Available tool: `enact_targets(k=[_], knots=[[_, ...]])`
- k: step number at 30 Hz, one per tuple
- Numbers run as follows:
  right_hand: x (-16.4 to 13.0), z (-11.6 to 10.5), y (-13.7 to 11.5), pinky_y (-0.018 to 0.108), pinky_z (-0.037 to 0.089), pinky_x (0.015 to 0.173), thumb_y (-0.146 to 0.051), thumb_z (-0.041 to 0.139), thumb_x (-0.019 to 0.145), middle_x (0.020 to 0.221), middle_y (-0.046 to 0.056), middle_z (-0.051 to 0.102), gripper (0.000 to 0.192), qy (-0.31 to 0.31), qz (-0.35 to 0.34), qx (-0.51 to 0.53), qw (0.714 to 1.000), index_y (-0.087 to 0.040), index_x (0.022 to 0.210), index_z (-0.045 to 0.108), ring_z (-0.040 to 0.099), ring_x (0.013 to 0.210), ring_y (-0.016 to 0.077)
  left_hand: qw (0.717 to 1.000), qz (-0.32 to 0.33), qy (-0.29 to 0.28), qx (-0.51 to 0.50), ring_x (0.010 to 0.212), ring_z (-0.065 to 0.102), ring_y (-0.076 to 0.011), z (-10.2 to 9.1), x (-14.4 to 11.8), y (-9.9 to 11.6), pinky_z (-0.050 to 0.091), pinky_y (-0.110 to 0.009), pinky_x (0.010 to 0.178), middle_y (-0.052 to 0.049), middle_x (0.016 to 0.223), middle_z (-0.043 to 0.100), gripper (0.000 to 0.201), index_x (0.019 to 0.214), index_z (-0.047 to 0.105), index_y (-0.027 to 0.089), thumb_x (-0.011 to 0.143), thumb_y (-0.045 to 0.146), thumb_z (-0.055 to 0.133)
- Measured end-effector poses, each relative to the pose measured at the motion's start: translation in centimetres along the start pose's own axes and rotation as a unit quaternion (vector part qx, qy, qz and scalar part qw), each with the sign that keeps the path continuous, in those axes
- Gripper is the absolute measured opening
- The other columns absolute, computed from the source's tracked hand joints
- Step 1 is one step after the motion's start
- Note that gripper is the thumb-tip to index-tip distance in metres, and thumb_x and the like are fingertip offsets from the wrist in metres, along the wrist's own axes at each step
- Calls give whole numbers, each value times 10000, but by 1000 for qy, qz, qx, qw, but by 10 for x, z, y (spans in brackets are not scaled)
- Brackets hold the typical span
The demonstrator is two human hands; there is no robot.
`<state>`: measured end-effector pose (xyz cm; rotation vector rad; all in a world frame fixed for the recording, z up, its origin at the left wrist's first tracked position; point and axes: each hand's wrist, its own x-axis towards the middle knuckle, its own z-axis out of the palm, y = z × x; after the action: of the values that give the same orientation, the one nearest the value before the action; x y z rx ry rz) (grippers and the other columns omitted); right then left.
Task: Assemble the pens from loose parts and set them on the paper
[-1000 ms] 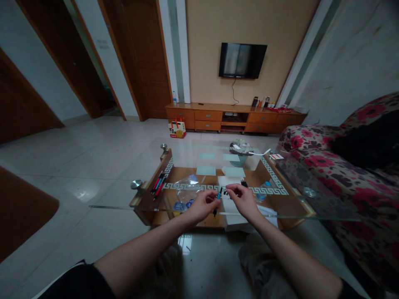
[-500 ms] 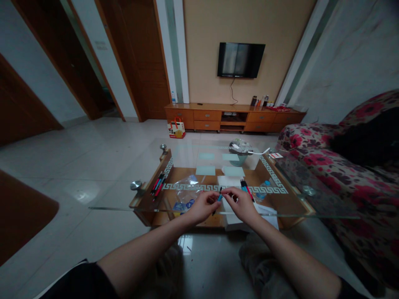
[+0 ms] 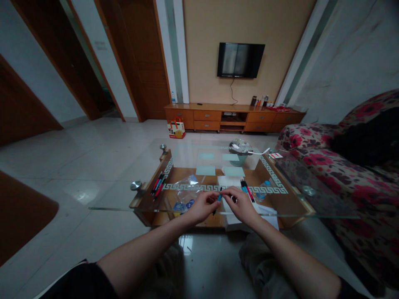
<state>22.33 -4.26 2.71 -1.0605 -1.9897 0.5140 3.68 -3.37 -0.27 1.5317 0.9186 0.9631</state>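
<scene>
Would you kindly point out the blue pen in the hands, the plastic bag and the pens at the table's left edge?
blue pen (image 3: 220, 198), head view, blue barrel between both hands.
plastic bag (image 3: 187, 189), head view, middle of the clear bag.
pens at the left edge (image 3: 158, 184), head view, middle of the bundle.

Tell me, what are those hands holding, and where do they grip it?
A blue pen: left hand pinches its lower barrel, right hand its top end.

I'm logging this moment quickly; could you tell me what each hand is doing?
Left hand: closed on the blue pen.
Right hand: pinching the same pen's top end.
</scene>
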Motion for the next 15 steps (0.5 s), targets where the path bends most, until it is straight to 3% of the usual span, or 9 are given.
enact_targets(k=[7,15], knots=[[2,2,21,302,477,730,-249,477,902,927,71,679,228,37,71,-52,995,-198,973,687,608,782,179,999,-4,31,-4,720,575,-131,-1,0,6,460,-249,679,-21,812,624,244,941,637,150,787,338,660],[-10,6,60,307,443,806,-174,541,842,880,94,667,225,-113,105,-177,972,-164,980,718,615,827,201,997,-12,80,7,703,559,-120,-4,4,-8,446,-232,662,-8,816,608,193,915,610,157,803,313,623]])
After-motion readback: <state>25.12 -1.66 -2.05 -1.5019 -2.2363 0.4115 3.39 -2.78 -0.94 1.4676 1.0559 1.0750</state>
